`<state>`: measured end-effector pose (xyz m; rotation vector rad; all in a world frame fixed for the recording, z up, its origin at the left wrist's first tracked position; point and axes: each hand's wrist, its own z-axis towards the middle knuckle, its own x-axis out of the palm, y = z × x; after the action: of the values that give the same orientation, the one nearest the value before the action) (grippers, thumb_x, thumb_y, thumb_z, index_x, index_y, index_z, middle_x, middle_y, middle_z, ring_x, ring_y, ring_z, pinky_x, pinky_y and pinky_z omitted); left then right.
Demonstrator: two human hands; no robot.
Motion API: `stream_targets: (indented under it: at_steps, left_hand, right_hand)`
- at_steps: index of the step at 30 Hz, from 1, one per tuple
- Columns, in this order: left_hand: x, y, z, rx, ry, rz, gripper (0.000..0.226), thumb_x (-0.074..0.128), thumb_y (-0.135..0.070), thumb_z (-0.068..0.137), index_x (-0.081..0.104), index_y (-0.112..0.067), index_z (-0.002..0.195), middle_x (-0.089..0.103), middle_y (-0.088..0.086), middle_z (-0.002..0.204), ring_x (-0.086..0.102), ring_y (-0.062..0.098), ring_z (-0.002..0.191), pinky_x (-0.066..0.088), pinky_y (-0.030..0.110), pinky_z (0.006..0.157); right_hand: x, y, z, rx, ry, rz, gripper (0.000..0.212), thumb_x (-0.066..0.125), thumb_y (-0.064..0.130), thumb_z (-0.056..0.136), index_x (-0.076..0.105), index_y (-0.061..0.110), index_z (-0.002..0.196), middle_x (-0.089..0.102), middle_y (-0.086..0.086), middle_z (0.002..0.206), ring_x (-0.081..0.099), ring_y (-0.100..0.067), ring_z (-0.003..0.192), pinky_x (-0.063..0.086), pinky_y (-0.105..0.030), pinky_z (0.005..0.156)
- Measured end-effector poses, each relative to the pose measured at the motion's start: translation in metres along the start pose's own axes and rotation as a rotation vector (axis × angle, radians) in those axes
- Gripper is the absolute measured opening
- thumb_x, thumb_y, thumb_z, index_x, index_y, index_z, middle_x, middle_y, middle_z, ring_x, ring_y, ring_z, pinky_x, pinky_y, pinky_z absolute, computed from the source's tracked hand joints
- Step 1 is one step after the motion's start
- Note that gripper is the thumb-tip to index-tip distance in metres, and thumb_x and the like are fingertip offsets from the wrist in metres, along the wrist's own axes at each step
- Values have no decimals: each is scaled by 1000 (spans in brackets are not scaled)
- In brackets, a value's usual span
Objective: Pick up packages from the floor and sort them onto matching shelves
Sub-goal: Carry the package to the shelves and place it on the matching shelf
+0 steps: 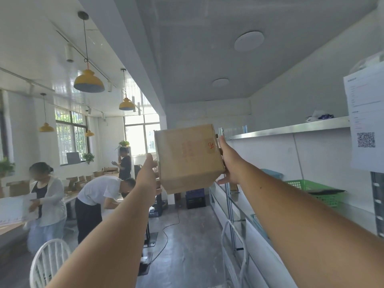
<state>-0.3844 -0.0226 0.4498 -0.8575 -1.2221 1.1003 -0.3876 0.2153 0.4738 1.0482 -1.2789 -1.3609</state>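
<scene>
Pressing a tilted box (188, 156) between seemingly flat left hand (148, 173) and right hand (228, 161).

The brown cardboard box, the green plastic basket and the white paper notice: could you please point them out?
Brown cardboard box (187, 156): head view, middle of its facing side.
Green plastic basket (328, 199): head view, its mesh front wall.
White paper notice (365, 104): head view, printed area above the QR code.

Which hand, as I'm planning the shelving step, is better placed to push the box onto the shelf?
Probably the left hand: it sits on the side of the cardboard box away from the shelf, so it can push across. The right hand lies between box and shelf.
</scene>
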Motion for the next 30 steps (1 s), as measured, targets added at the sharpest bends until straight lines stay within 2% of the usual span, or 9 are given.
stream_targets:
  at_steps: [4,8,10,14,16,18,22,26,30]
  left_hand:
    - [8,0,-2,-33,3,41,63,39,-75,102,68,-19,104,74,7,103,71,32,104,55,52,103]
    - [11,4,-3,-22,2,32,64,42,-80,97,73,-24,100,77,5,114,69,30,119,47,52,116]
    - [12,5,-7,-15,-1,12,64,46,-80,96,75,-24,111,78,4,115,71,27,113,55,44,106]
    - [16,7,-14,-13,-15,-62,65,59,-71,96,68,-24,140,78,2,117,74,21,91,54,32,66]
    - [19,8,-17,-11,-16,-80,66,61,-68,96,64,-22,144,77,4,126,74,20,89,54,30,60]
    - [21,8,-20,-18,-27,-94,64,63,-65,97,64,-21,143,77,4,125,73,20,89,52,31,61]
    - [22,11,-22,-39,-19,-95,43,63,-59,99,71,-20,116,75,1,95,69,17,81,49,31,63]
    - [20,12,-27,-48,-20,-61,33,60,-56,102,68,-24,104,71,-2,90,64,15,79,44,29,64]
    - [12,18,-26,-8,34,-81,42,56,-43,105,64,-25,142,75,2,124,66,20,94,48,34,79]
  right_hand:
    - [-5,-2,4,-12,-10,58,94,31,99,85,74,23,120,80,-13,121,76,-36,114,58,-60,105]
    - [-9,-3,-1,-28,-98,33,101,39,101,80,73,24,135,77,-12,132,71,-35,123,55,-57,111]
    - [-12,-2,-6,-22,-122,6,106,43,102,73,72,25,140,73,-10,140,67,-34,131,50,-55,117]
    - [-17,-2,-10,-8,-71,9,82,42,90,93,78,19,112,74,-9,112,66,-32,111,55,-46,103]
    - [-18,-4,-8,-18,-96,14,88,47,88,92,73,15,133,74,-12,134,65,-34,128,48,-51,118]
    - [-19,-6,-8,-33,-108,24,91,51,87,92,67,15,146,71,-11,144,64,-34,136,49,-51,118]
    - [-21,-10,-10,-22,-88,38,73,50,85,94,73,19,117,74,-8,122,66,-31,114,54,-38,83]
    - [-21,-15,-6,-37,-87,19,88,54,90,86,70,21,138,75,-7,136,70,-32,124,56,-42,93]
    - [-18,-19,-5,-78,-56,-16,91,59,89,70,75,26,133,79,-3,129,71,-33,124,53,-47,109]
